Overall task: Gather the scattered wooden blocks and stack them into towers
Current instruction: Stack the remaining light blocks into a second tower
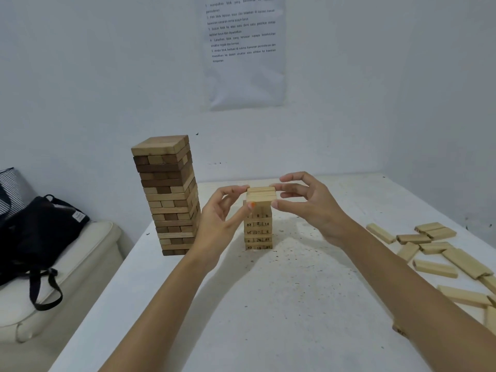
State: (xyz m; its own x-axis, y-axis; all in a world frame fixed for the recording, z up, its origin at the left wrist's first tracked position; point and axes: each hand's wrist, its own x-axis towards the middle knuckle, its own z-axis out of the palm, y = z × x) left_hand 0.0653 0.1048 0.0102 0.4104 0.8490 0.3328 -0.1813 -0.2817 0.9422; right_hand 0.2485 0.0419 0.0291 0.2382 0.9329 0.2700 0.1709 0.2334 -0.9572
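A short tower of pale numbered blocks [258, 232] stands in the middle of the white table [268, 304]. Its top layer of blocks [261, 195] is pinched from both sides. My left hand [222, 213] touches the layer's left end with thumb and fingertips. My right hand [308, 202] holds the right end with thumb below and fingers above. A taller tower of mixed dark and light blocks [169, 194] stands to the left, close to my left wrist. Several loose pale blocks [434, 248] lie scattered at the table's right edge.
A black bag [35, 237] sits on a cream seat [80, 264] left of the table. A printed sheet [244, 49] hangs on the white wall behind. The table's left edge runs diagonally down to the bottom left.
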